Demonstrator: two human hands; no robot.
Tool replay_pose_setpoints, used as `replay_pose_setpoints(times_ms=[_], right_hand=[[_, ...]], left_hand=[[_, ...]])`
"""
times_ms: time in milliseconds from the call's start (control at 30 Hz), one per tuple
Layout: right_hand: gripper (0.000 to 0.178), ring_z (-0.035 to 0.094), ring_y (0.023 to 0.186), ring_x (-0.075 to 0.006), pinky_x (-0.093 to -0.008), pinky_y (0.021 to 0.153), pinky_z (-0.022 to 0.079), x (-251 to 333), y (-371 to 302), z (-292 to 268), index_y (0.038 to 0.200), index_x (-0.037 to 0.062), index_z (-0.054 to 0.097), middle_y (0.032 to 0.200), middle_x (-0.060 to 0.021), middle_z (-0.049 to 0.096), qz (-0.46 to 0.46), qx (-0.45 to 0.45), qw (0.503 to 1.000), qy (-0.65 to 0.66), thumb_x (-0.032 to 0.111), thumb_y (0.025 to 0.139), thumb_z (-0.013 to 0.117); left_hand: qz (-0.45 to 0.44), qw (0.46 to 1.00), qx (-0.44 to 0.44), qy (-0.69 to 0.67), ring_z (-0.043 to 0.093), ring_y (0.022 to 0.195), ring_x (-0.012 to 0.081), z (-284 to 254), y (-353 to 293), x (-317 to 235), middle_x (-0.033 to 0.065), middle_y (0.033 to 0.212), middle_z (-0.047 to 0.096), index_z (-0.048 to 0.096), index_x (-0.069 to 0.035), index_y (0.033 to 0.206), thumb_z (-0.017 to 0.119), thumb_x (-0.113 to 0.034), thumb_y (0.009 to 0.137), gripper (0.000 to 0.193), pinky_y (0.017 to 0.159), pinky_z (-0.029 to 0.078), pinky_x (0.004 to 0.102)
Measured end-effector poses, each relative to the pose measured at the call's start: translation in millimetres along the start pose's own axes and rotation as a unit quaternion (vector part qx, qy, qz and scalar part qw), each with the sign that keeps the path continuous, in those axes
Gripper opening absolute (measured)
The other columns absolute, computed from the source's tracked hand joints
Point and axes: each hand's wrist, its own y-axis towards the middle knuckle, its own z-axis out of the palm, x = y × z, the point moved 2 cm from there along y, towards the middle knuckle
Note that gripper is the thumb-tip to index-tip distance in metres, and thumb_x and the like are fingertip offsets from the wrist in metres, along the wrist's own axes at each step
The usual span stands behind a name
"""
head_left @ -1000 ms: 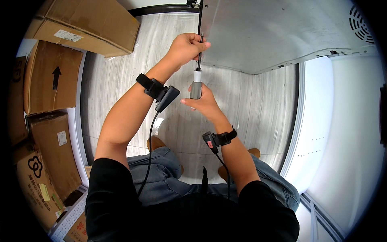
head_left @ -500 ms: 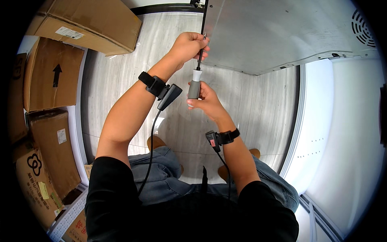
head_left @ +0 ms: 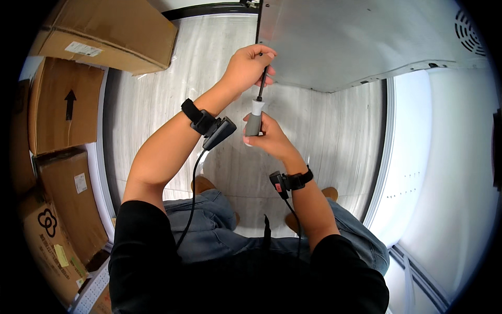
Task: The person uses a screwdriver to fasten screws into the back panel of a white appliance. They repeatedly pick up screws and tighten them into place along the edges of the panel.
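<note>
A screwdriver [head_left: 254, 121] with a grey handle, pale collar and dark shaft stands between my two hands, its tip pointing away from me. My right hand [head_left: 269, 138] is closed round the handle. Further up, my left hand [head_left: 250, 68] has its fingers pinched round the upper shaft, where the tip is hidden. A small dark bit shows at those fingertips, too small to name. Just beyond and to the right is the edge of a large grey metal panel [head_left: 334, 44], close to my left fingertips.
Cardboard boxes [head_left: 68, 112] are stacked along the left on a white perforated rack [head_left: 94, 285]. A white curved panel [head_left: 444, 157] stands at the right. Pale wood-look floor [head_left: 334, 136] lies below. Cabled black devices [head_left: 212, 128] are strapped to both my wrists.
The screwdriver and my right hand have moved slightly toward me, and its shaft now leans a little more to the right. My left hand has also shifted slightly down and right.
</note>
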Motion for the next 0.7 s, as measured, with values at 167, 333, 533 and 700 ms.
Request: replay_pose_setpoints(times_ms=[167,333,533,700], right_hand=[[0.043,0.058,0.084,-0.0160,-0.0312,0.072,0.049,6.8,-25.0,-16.0,0.111,0.0047,0.050,0.088,-0.0040,0.057,0.010,0.001,0.995,0.100,-0.005,0.071,0.060],[0.044,0.056,0.074,-0.0151,-0.0294,0.064,0.047,23.4,-49.0,-15.3,0.112,0.0050,0.048,0.084,-0.0050,0.057,-0.063,-0.075,0.984,0.151,-0.002,0.070,0.057],[0.038,0.052,0.063,-0.0131,-0.0264,0.053,0.041,43.3,-80.4,-7.8,0.108,0.0047,0.049,0.079,-0.0057,0.056,-0.144,-0.192,0.954,0.180,0.001,0.071,0.055],[0.036,0.050,0.059,-0.0125,-0.0266,0.048,0.039,24.8,-80.9,-24.5,0.105,0.0052,0.050,0.074,-0.0054,0.055,-0.149,-0.191,0.959,0.148,0.001,0.070,0.054]], left_hand=[[0.025,0.996,0.086,-0.007,0.065,0.069,0.0161,28.7,-3.2,-13.0,0.0074,0.086,0.064,0.060,-0.005,0.107,0.048,-0.023,0.095,0.025,0.063,0.051,0.0261],[0.082,0.981,0.164,-0.054,0.066,0.076,0.0183,36.2,-12.7,-37.6,0.0097,0.089,0.064,0.060,-0.001,0.107,0.045,-0.019,0.095,0.026,0.068,0.054,0.0299],[0.133,0.959,0.222,-0.114,0.063,0.085,0.0178,43.1,-12.7,-45.6,0.0070,0.092,0.064,0.057,-0.006,0.099,0.052,-0.023,0.095,0.019,0.075,0.051,0.0305],[0.149,0.963,0.178,-0.133,0.058,0.083,0.0123,38.5,1.8,-36.5,0.0015,0.089,0.062,0.060,-0.007,0.100,0.056,-0.020,0.094,0.015,0.076,0.046,0.0272]])
